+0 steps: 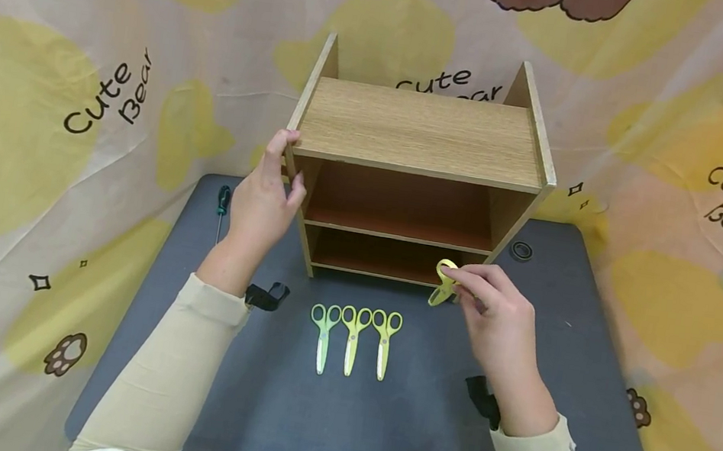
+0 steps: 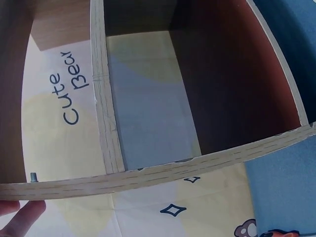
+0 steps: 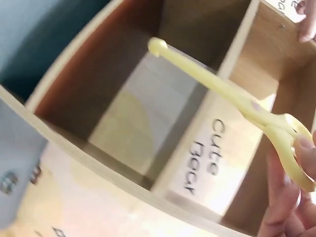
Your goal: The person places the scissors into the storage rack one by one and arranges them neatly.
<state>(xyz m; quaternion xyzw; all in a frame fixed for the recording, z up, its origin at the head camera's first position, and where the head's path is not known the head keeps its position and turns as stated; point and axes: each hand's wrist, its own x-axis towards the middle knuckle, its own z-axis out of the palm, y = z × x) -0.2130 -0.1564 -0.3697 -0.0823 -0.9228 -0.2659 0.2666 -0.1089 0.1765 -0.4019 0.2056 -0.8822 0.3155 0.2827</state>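
The right hand [image 1: 505, 311] pinches yellow scissors [image 3: 249, 107] by the handles; the wooden shelf [image 1: 416, 133] stands beyond it. The left hand [image 1: 263, 204], thumb and finger spread, touches the shelf's side; three other scissors [image 1: 352, 340] lie left of the right hand.

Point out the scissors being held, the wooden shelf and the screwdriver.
Held scissors [image 3: 233, 97]: right wrist view, on the yellow blades near the pivot.
Wooden shelf [image 1: 419, 132]: head view, on its top board.
Screwdriver [image 1: 223, 203]: head view, on its dark handle.
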